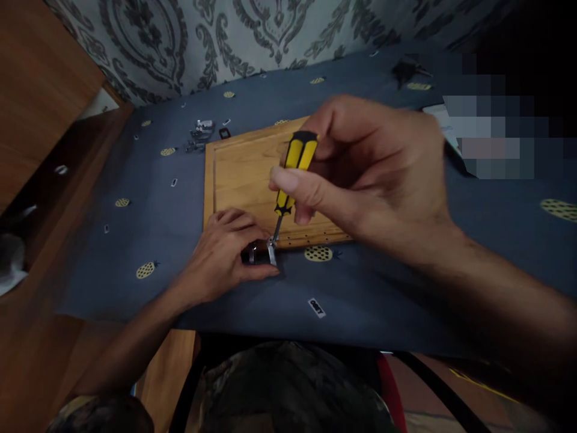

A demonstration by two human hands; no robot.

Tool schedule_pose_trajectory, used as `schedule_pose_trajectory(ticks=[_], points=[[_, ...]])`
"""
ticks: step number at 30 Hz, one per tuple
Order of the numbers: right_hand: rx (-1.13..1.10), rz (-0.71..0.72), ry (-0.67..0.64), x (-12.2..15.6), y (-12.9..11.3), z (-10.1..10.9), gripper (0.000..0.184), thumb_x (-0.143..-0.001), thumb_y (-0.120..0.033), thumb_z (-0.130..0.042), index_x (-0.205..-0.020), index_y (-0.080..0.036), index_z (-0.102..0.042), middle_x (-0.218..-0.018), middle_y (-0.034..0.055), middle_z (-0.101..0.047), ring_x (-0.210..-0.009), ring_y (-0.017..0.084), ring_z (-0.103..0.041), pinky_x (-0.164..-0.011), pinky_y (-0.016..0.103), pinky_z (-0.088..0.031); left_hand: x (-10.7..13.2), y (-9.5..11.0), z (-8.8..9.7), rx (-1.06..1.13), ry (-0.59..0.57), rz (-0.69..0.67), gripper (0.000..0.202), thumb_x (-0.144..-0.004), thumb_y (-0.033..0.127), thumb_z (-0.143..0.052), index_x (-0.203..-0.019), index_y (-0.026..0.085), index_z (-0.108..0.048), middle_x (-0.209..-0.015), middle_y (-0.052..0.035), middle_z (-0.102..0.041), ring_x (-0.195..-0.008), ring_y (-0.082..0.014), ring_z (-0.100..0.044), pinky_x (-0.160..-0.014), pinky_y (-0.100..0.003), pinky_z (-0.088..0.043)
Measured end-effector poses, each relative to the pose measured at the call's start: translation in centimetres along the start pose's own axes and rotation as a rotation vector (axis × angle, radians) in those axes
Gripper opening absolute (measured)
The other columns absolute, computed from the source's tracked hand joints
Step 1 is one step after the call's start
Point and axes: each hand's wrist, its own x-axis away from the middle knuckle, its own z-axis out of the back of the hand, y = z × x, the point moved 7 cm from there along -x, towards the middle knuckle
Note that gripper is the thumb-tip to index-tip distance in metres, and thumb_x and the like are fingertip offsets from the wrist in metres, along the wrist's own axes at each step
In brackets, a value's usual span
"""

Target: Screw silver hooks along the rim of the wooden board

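My right hand [374,174] is closed round a yellow and black screwdriver [294,168], held nearly upright. Its tip meets a small metal hinge part [265,251] at the near edge of a wooden cabinet door panel [238,174]. My left hand [225,255] grips that metal part from the left, fingers curled round it, pressing it against the panel's edge. The panel lies flat on a dark blue cloth [360,288] printed with yellow pineapples.
A small heap of metal fittings and screws [201,133] lies beyond the panel's far left corner. Wooden furniture [40,90] stands at the left. A patterned wall [252,36] runs behind. A dark object [408,69] rests at the back right.
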Motion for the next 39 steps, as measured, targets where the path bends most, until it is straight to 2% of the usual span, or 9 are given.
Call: schedule_pose_trajectory(ticks=[4, 8, 17, 20, 24, 28, 30, 36, 39], points=[[-0.091, -0.052, -0.068, -0.1, 0.5, -0.9, 0.046, -0.089, -0.049, -0.095, -0.078, -0.025, -0.058, -0.076, -0.0057, -0.057, -0.063, 0.010, -0.056, -0.055, 0.025, -0.052, 0.0, -0.1, -0.1, -0.016, 0.000, -0.002, 0.035, -0.087, 0.049, -0.096, -0.107, 0.024, -0.081, -0.106, -0.0037, -0.080, -0.112, -0.0301, -0.071, -0.102, -0.048, -0.050], [-0.113, -0.043, -0.072, -0.2, 0.6, -1.0, 0.045, -0.088, -0.047, -0.096, -0.078, -0.024, -0.058, -0.075, -0.0066, -0.055, -0.063, 0.009, -0.056, -0.057, 0.024, -0.053, 0.0, -0.1, -0.1, -0.017, 0.012, -0.006, 0.035, -0.086, 0.049, -0.097, -0.107, 0.025, -0.082, -0.106, -0.0039, -0.080, -0.112, -0.0306, -0.071, -0.102, -0.048, -0.051], [-0.057, 0.001, -0.117, 0.0, 1.0, -1.2, 0.044, -0.094, -0.056, -0.088, -0.086, -0.024, -0.060, -0.072, -0.0073, -0.057, -0.064, 0.008, -0.061, -0.060, 0.021, -0.057, 0.0, -0.2, -0.2, -0.014, -0.020, 0.012, 0.034, -0.088, 0.050, -0.095, -0.107, 0.025, -0.082, -0.115, -0.0051, -0.081, -0.118, -0.0312, -0.070, -0.111, -0.051, -0.049], [-0.078, 0.011, -0.135, 0.0, 1.1, -1.3, 0.043, -0.094, -0.053, -0.090, -0.085, -0.023, -0.060, -0.075, -0.0067, -0.059, -0.066, 0.009, -0.062, -0.062, 0.020, -0.057, 0.0, -0.2, -0.2, -0.011, -0.022, 0.014, 0.035, -0.088, 0.049, -0.096, -0.108, 0.024, -0.082, -0.115, -0.0057, -0.081, -0.117, -0.0316, -0.070, -0.113, -0.053, -0.049], [-0.112, -0.050, -0.215, -0.2, 1.1, -1.5, 0.039, -0.092, -0.048, -0.092, -0.085, -0.023, -0.062, -0.080, -0.0053, -0.064, -0.066, 0.009, -0.064, -0.059, 0.020, -0.056, 0.0, -0.3, -0.3, -0.004, -0.030, 0.018, 0.031, -0.090, 0.047, -0.094, -0.108, 0.025, -0.083, -0.118, -0.0059, -0.081, -0.120, -0.0318, -0.070, -0.114, -0.053, -0.050], [-0.140, -0.093, -0.345, -0.1, 0.9, -1.8, 0.019, -0.101, -0.029, -0.081, -0.089, -0.022, -0.068, -0.085, -0.0033, -0.069, -0.072, 0.010, -0.069, -0.064, 0.021, -0.060, 0.0, -0.3, -0.1, -0.011, -0.014, 0.016, 0.031, -0.089, 0.047, -0.094, -0.109, 0.026, -0.083, -0.119, -0.0057, -0.081, -0.121, -0.0323, -0.070, -0.111, -0.051, -0.053], [-0.160, -0.103, -0.376, 0.1, 0.8, -2.0, 0.014, -0.102, -0.025, -0.078, -0.091, -0.022, -0.071, -0.084, -0.0040, -0.069, -0.069, 0.009, -0.068, -0.063, 0.020, -0.059, 0.0, -0.3, 0.1, -0.011, -0.012, 0.021, 0.034, -0.088, 0.049, -0.094, -0.111, 0.027, -0.083, -0.119, -0.0060, -0.082, -0.121, -0.0329, -0.071, -0.108, -0.051, -0.054], [-0.203, -0.145, -0.294, 0.0, 1.5, -2.4, 0.037, -0.090, -0.040, -0.094, -0.083, -0.023, -0.061, -0.083, -0.0065, -0.065, -0.060, 0.005, -0.062, -0.050, 0.016, -0.052, -0.1, -0.3, 0.1, 0.044, -0.052, 0.024, 0.034, -0.089, 0.046, -0.093, -0.117, 0.029, -0.083, -0.122, -0.0057, -0.083, -0.121, -0.0344, -0.072, -0.109, -0.054, -0.054], [-0.193, -0.112, -0.290, 0.8, 1.4, -2.4, 0.034, -0.091, -0.043, -0.093, -0.095, -0.024, -0.065, -0.087, -0.0043, -0.069, -0.065, 0.009, -0.067, -0.055, 0.019, -0.058, -0.1, -0.4, 0.0, 0.053, -0.038, 0.023, 0.037, -0.089, 0.049, -0.094, -0.112, 0.025, -0.081, -0.123, -0.0077, -0.082, -0.124, -0.0355, -0.071, -0.110, -0.055, -0.054]])
